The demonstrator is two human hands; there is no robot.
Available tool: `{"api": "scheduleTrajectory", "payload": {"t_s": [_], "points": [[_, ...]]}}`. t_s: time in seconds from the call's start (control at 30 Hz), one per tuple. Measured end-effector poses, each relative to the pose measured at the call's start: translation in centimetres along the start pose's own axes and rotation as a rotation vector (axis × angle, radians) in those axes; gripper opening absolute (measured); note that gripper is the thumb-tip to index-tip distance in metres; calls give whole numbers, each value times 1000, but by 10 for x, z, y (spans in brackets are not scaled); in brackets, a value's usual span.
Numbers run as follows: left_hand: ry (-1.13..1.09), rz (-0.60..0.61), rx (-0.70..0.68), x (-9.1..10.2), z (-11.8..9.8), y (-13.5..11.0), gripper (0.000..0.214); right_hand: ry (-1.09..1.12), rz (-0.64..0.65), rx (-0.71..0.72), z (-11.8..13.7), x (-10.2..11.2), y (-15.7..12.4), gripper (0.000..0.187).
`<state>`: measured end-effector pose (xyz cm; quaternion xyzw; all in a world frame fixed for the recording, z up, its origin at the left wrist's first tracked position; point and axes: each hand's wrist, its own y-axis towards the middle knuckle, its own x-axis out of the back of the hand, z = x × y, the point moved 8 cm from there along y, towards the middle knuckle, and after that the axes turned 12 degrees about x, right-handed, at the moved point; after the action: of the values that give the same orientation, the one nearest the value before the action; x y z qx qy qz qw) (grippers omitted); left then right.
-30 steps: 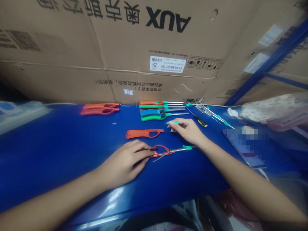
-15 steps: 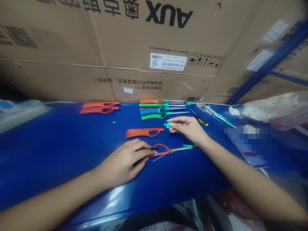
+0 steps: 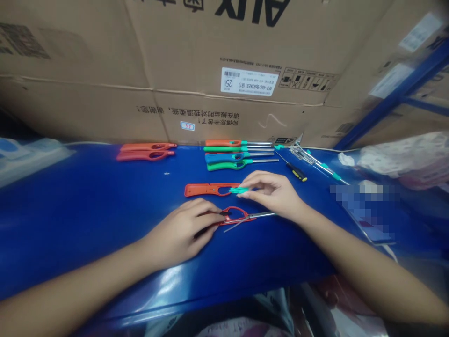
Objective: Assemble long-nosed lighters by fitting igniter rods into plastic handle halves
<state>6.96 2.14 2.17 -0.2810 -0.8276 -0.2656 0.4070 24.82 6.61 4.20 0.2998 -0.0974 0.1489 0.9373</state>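
My left hand (image 3: 187, 229) is closed on the rear of a red lighter handle half (image 3: 242, 220), which lies on the blue table. A metal tube (image 3: 263, 215) extends from that half's front, and a thin grey strip (image 3: 233, 227) slants out beside it. My right hand (image 3: 277, 192) pinches a small green plastic piece (image 3: 238, 190) with thin prongs, held just above the handle half. Behind both hands rests an orange handle half (image 3: 203, 189), its inner side up; the green piece overlaps its front end in view.
Several assembled lighters (image 3: 228, 158) lie in a stack at the back, with red handles (image 3: 145, 155) to their left. A screwdriver (image 3: 296, 172), metal tubes with green collars (image 3: 317, 162) and a blurred phone (image 3: 365, 220) are on the right. A cardboard box (image 3: 182, 70) stands behind.
My right hand has moved slightly left and down with the green piece, turning it so its prongs show. It now covers the tube's green collar. My left hand keeps its hold.
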Motion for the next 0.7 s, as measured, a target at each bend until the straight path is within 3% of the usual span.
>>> {"api": "scheduleTrajectory", "payload": {"t_s": [0.1,0.17,0.33,0.53,0.7], "points": [[-27,-20,2,1,0,0,31,9,-28,-170,-18,1,-6,25],[-44,-27,2,2,1,0,31,-97,16,-216,-24,3,-8,24],[-61,-32,1,2,2,0,32,-449,177,-115,-18,10,-4,10],[-54,-31,-10,2,1,1,32,-503,218,-140,-17,11,-4,10],[-51,-32,-11,2,1,1,32,-608,371,-120,-21,8,-7,8]]}}
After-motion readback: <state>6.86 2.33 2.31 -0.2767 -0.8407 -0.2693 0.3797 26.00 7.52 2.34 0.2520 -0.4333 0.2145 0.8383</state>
